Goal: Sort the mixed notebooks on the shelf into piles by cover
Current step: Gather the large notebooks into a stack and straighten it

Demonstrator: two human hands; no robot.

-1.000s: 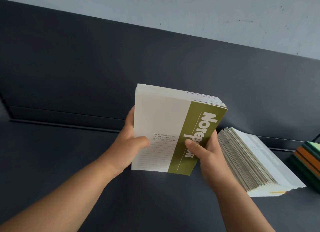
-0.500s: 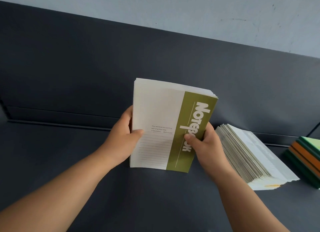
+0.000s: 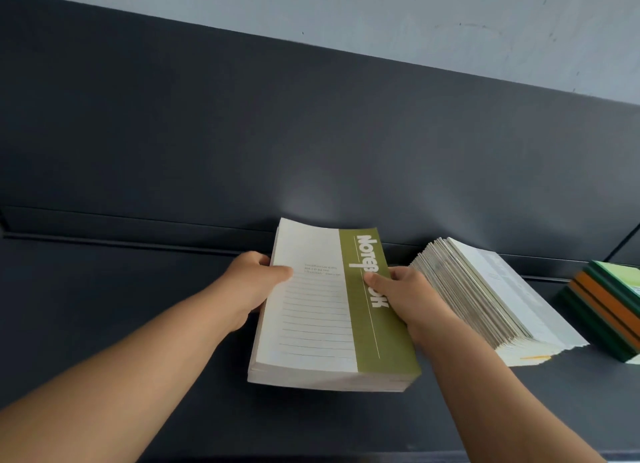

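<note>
Change: the stack of notebooks was down! Half a second ago it stood on edge between the hands; now it lay almost flat, low on the shelf.
Left hand: gripped the stack's left edge, thumb pressed on the white cover, fingers curled under and out of sight.
Right hand: gripped the right edge, thumb laid across the green band and covering part of the word "Notebook", fingers tucked beneath.
Stack's place: middle of the shelf, its far end towards the back panel. Whether its underside rested fully on the shelf could not be told.
Right neighbour: a slumped white pile leaned over just beside the right hand and crowded that side.
Far right: a green and orange pile, cut off by the frame edge, sat apart from the white pile.
Above: a pale wall ran over the dark panel.
</note>
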